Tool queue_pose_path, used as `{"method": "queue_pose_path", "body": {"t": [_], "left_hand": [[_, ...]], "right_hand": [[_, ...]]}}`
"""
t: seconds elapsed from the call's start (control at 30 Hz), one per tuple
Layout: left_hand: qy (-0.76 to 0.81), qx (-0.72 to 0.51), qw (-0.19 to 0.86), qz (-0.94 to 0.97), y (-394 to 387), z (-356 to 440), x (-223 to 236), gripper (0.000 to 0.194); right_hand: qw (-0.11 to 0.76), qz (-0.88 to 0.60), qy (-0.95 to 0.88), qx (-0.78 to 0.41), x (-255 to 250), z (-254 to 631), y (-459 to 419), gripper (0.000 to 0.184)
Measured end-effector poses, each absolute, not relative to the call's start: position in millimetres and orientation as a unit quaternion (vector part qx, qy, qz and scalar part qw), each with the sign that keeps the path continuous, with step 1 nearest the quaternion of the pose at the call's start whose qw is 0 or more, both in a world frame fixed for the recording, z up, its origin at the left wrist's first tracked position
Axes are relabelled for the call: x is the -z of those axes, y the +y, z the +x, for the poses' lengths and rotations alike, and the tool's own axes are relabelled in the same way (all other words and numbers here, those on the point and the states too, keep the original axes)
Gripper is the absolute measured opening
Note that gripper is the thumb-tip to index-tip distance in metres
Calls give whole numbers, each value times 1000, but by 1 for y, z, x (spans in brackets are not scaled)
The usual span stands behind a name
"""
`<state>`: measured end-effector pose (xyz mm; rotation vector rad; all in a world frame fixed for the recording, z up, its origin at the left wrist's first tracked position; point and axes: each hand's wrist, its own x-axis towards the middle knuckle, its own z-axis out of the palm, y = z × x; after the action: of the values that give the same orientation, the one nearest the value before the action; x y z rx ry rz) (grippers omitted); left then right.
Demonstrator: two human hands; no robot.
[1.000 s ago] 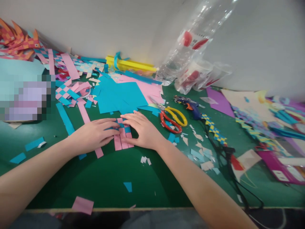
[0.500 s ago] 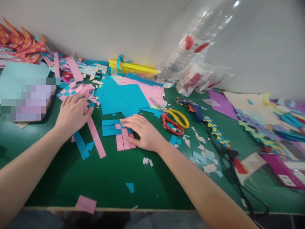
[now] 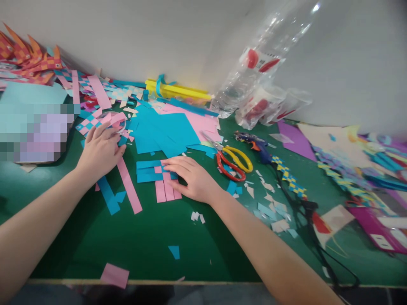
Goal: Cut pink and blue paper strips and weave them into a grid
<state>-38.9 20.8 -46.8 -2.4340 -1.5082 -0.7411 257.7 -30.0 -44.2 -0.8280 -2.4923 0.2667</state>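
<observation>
My right hand [image 3: 190,178] lies with outstretched fingers over a small woven paper piece [image 3: 158,169]. That piece has blue strips pointing left and pink strips hanging toward me; its right part is hidden under the fingers. On the left, my left hand [image 3: 103,150] rests with fingers apart over loose paper strips, its fingertips beside a roll of clear tape [image 3: 122,127]. From under this hand run a long pink strip [image 3: 129,188] and a blue strip [image 3: 108,197]. A blue-and-pink checked woven piece [image 3: 87,123] lies just beyond its fingers.
Blue paper sheets [image 3: 165,129] lie beyond my right hand. To the right are scissors [image 3: 233,163] with red and yellow handles, a blue glue gun [image 3: 262,152] with a black cable, and paper scraps. A clear plastic bottle [image 3: 254,72] leans on the wall.
The fingers of my left hand have spread a little and shifted slightly over the strips. My right hand stays on the woven piece.
</observation>
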Motion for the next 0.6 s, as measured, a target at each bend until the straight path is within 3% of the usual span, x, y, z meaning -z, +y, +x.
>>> {"method": "queue_pose_path", "body": {"t": [0.33,0.6], "left_hand": [[-463,381,64,-798,10,-21,26,10],[-404,485,-77,-771,-10,-8,15,7]], "right_hand": [[271,-299,-910,-92,48,256,-29,25],[271,-297,-912,-79,49,256,-29,25]]}}
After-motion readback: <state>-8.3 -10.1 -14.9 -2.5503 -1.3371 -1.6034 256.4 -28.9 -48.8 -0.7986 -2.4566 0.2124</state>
